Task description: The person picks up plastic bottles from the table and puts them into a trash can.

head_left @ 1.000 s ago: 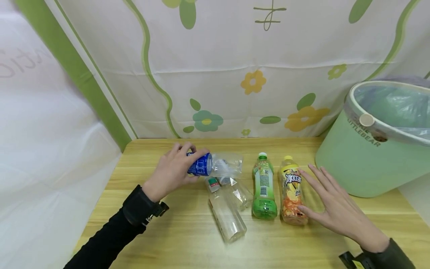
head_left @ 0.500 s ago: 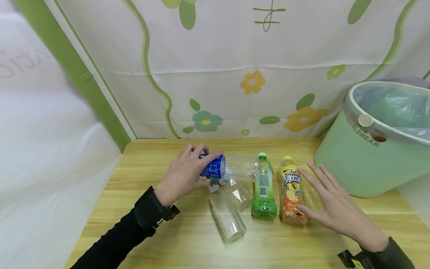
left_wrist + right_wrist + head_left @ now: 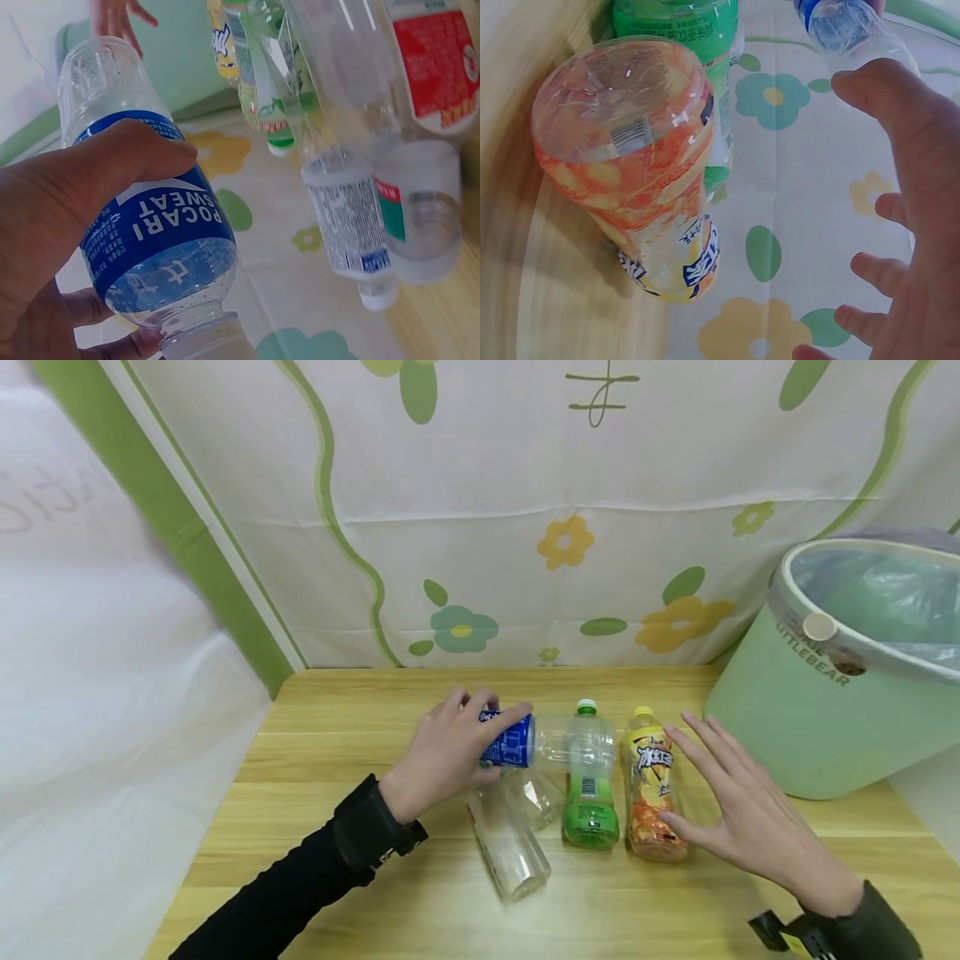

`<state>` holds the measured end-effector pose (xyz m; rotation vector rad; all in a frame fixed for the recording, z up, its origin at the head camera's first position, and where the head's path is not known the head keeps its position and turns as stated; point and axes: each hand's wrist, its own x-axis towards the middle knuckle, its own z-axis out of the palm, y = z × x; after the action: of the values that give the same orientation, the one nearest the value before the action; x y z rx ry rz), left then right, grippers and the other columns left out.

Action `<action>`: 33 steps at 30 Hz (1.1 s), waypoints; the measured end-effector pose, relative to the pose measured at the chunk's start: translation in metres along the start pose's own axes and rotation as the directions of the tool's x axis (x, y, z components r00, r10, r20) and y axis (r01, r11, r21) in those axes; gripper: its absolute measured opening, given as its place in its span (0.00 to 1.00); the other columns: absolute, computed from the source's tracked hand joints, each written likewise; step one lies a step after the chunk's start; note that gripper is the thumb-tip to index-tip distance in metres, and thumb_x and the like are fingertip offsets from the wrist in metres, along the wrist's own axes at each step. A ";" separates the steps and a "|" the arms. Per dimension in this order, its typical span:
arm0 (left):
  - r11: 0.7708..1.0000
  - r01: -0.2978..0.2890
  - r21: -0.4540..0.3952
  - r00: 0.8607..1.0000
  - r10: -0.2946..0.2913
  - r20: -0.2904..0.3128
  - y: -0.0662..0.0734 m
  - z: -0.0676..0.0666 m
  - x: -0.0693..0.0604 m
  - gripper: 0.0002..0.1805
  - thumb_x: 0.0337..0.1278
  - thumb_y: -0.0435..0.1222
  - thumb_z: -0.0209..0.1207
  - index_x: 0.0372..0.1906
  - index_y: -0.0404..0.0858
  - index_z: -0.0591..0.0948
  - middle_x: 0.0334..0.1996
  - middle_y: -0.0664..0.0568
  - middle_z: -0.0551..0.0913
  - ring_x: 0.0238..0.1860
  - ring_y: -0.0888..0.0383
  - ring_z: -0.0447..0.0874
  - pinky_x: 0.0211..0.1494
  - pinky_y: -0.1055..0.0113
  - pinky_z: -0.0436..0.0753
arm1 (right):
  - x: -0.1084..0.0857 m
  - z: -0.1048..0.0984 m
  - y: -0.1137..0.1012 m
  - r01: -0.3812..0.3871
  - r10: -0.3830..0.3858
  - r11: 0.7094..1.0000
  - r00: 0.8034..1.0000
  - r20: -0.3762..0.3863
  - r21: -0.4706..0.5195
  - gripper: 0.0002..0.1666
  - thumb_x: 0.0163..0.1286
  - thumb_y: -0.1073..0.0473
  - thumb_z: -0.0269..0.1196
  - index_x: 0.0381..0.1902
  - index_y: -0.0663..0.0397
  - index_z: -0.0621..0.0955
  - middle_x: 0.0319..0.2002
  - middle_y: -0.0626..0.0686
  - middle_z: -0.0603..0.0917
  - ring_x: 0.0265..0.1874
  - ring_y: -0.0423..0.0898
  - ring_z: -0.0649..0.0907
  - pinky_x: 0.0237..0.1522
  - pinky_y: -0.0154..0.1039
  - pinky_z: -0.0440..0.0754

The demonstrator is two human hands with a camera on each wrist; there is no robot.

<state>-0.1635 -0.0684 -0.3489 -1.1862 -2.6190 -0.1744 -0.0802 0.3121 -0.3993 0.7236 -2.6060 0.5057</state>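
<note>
moved rightward: clear bottle [image 3: 553, 743], blue label [image 3: 510, 742]; left grip [image 3: 448, 750] curled round it; right grip [image 3: 750, 818] spread wide.

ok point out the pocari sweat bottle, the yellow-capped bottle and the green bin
Pocari Sweat bottle [image 3: 171, 214], left wrist view: on its label.
Yellow-capped bottle [image 3: 652, 783], head view: on its label.
Green bin [image 3: 821, 727], head view: on its outer wall.
</note>
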 end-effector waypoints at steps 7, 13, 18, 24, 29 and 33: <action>0.999 -0.030 0.031 1.000 0.030 0.006 0.011 0.007 0.006 0.47 0.48 0.54 0.77 0.75 0.55 0.70 0.54 0.44 0.75 0.46 0.46 0.74 0.39 0.56 0.85 | 0.005 0.001 -0.004 0.025 -0.025 1.000 1.000 -0.013 -0.004 0.57 0.64 0.23 0.58 0.79 0.51 0.63 0.78 0.60 0.57 0.74 0.69 0.56 0.68 0.68 0.57; 0.994 -0.058 0.096 0.998 0.056 0.030 0.020 0.012 0.012 0.48 0.47 0.60 0.74 0.75 0.55 0.69 0.54 0.46 0.75 0.47 0.46 0.75 0.41 0.57 0.85 | 0.008 -0.001 -0.010 0.024 -0.024 1.000 1.000 -0.001 0.000 0.59 0.62 0.24 0.63 0.79 0.51 0.63 0.79 0.59 0.56 0.74 0.69 0.56 0.68 0.69 0.57; 0.988 -0.076 0.137 0.997 0.073 0.027 0.028 0.018 0.018 0.48 0.47 0.62 0.74 0.75 0.55 0.70 0.51 0.47 0.75 0.44 0.49 0.73 0.39 0.60 0.82 | 0.011 -0.002 -0.015 0.022 -0.022 1.000 1.000 0.022 0.004 0.61 0.57 0.29 0.71 0.80 0.51 0.62 0.79 0.59 0.55 0.74 0.69 0.56 0.67 0.70 0.58; 0.986 -0.095 0.138 0.995 0.094 0.017 0.039 0.024 0.023 0.49 0.46 0.64 0.73 0.75 0.55 0.70 0.50 0.48 0.74 0.43 0.50 0.72 0.31 0.63 0.80 | 0.013 0.000 -0.019 0.037 -0.037 0.999 0.999 0.019 0.001 0.59 0.61 0.24 0.63 0.80 0.51 0.63 0.79 0.58 0.56 0.74 0.69 0.57 0.65 0.72 0.60; 0.976 -0.116 0.184 0.993 0.115 0.012 0.048 0.026 0.024 0.48 0.48 0.64 0.71 0.75 0.54 0.70 0.50 0.47 0.74 0.42 0.50 0.71 0.31 0.66 0.78 | 0.014 0.000 -0.022 0.047 -0.046 0.999 0.999 0.014 -0.008 0.59 0.62 0.21 0.58 0.79 0.50 0.63 0.79 0.58 0.56 0.74 0.69 0.57 0.65 0.72 0.59; 0.978 -0.119 0.169 0.993 0.120 0.007 0.055 0.028 0.027 0.47 0.48 0.64 0.71 0.73 0.53 0.70 0.52 0.46 0.73 0.44 0.50 0.73 0.35 0.65 0.81 | 0.015 0.000 -0.026 0.048 -0.047 0.999 0.998 0.039 -0.014 0.59 0.63 0.19 0.55 0.80 0.49 0.63 0.79 0.57 0.56 0.74 0.68 0.56 0.64 0.72 0.60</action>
<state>-0.1444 -0.0073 -0.3680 -1.2763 -2.4931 0.0682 -0.0776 0.2854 -0.3868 0.7959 -2.6181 0.4616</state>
